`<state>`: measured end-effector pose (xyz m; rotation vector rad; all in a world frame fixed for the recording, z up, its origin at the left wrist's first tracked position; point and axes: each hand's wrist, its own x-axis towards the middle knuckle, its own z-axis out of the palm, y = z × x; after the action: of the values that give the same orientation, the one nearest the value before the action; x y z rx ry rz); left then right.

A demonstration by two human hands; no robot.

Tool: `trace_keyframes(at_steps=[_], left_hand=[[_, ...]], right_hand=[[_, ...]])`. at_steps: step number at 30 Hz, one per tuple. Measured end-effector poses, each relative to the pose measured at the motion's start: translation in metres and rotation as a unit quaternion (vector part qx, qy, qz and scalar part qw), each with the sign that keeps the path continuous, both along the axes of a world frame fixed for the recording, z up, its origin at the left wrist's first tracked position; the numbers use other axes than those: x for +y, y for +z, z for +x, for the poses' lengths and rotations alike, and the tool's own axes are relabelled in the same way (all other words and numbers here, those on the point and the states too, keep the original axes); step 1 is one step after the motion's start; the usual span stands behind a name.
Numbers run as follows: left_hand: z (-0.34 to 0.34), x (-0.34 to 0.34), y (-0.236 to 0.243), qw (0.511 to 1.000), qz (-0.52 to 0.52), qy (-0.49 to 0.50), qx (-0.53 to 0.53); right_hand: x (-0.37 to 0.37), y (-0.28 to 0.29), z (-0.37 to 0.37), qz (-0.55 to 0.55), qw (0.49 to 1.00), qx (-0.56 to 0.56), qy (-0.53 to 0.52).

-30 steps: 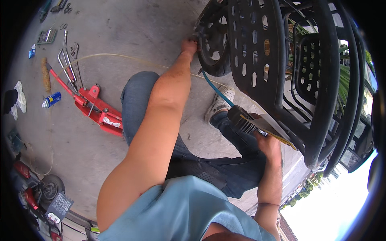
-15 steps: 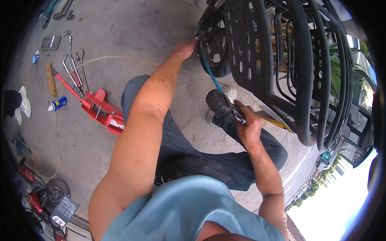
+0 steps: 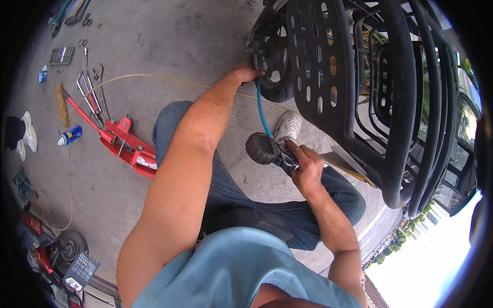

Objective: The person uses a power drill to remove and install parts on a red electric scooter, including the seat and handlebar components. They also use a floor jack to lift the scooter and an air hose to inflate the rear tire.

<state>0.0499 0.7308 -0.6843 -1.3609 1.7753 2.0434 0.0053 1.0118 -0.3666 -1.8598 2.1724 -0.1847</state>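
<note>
My right hand is closed round the handle of a tyre inflator gauge with a round, ribbed black rubber cover and a metal lever. A blue hose runs from the gauge up to the wheel of a black-framed vehicle. At the wheel's left side, my left hand has its fingers closed on the upper end of that hose. The hose tip and the wheel's valve are too small to make out. A thin pale air line crosses the floor behind my left forearm.
The vehicle's black slotted panel and tube rack overhang on the right. At left lie a red floor jack, a blue spray can, a corn-cob-like brown roll, wrenches and a bit set. A red motorbike stands lower left.
The gauge and my right hand have shifted left and slightly nearer. My left hand has slid a little nearer and to the right along the wheel's edge.
</note>
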Motion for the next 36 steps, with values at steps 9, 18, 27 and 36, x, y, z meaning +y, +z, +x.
trace_keyframes(at_steps=[9,18,27,36], left_hand=[[-0.008,-0.023,0.001,0.94,-0.302,-0.156,0.014],[-0.016,-0.016,-0.002,0.921,-0.334,-0.196,0.041],[-0.027,-0.028,-0.005,0.923,-0.304,-0.23,0.043],[-0.032,-0.032,-0.029,0.863,-0.429,-0.262,0.046]], right_hand=[[-0.008,-0.02,0.007,0.036,0.997,-0.056,-0.033],[-0.002,-0.051,0.004,0.06,0.984,-0.138,-0.094],[-0.016,-0.044,-0.001,0.157,0.932,-0.283,-0.165],[-0.036,-0.029,-0.046,0.188,0.739,-0.544,-0.349]])
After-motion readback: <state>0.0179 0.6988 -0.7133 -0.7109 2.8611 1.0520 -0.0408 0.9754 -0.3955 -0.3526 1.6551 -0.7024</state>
